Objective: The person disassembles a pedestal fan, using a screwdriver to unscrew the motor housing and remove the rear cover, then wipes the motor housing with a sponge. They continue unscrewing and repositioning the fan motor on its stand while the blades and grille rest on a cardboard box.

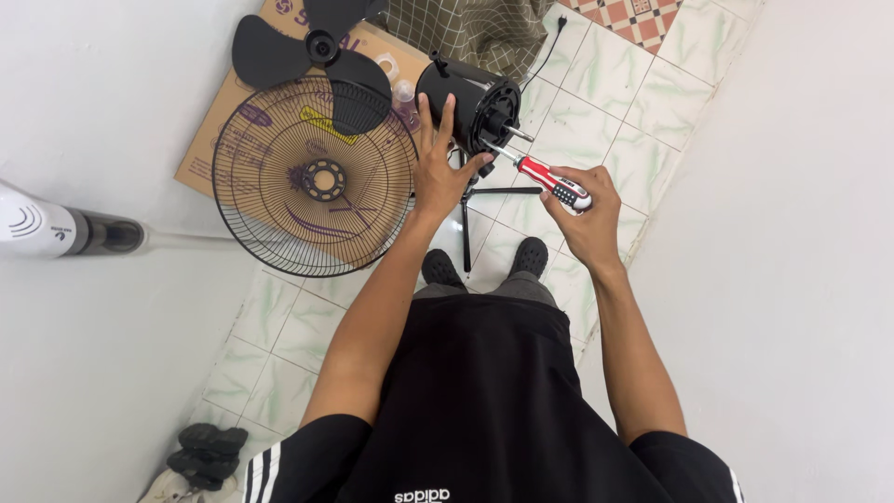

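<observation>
Tiled floor [596, 84] below | my left hand [438, 172] spread open against black fan motor housing [470, 107] | my right hand [585, 210] gripping red-handled screwdriver [545, 177], tip at motor | round black wire grille [312, 177] beside.

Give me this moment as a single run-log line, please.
left hand: steadies black fan motor housing | right hand: grips red screwdriver, tip at motor face | fan grille and blade on cardboard
</observation>
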